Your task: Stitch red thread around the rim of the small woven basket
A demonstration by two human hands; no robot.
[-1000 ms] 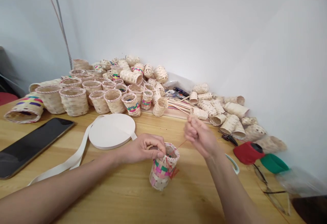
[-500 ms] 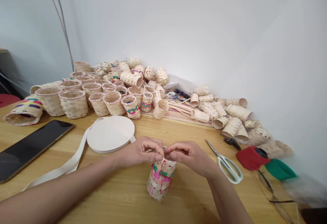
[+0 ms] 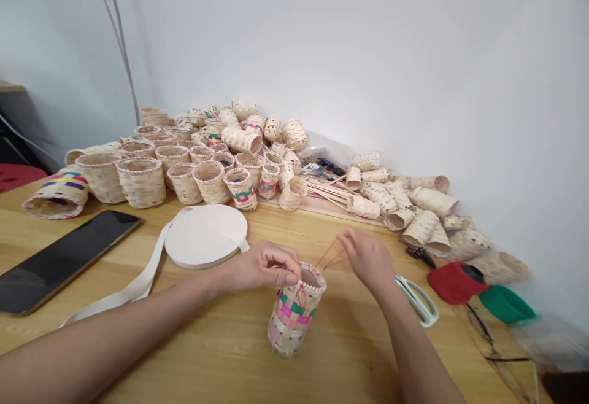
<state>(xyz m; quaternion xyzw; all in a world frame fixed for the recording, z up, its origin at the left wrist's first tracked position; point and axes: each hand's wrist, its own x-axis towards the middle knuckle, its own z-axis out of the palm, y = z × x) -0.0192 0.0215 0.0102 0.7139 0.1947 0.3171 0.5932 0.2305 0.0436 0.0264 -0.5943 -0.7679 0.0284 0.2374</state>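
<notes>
A small woven basket point(image 3: 294, 315) with pink and green bands stands upright on the wooden table point(image 3: 230, 355) in front of me. My left hand point(image 3: 262, 266) pinches its rim on the left side. My right hand point(image 3: 368, 256) is lifted off to the right of the rim, fingers closed on a thin red thread point(image 3: 327, 258) that runs taut from the basket's edge to the fingers.
Several woven baskets point(image 3: 211, 164) crowd the back of the table, with more bare ones point(image 3: 414, 207) at the right. A white tape roll point(image 3: 206, 243) and a dark phone point(image 3: 59, 263) lie at left. Scissors point(image 3: 421, 303), red and green spools point(image 3: 478, 290) and glasses lie at right.
My right hand went from pulling away, back to the rim beside the left hand, and has now drawn out to the right again with the thread. The left hand stayed on the rim.
</notes>
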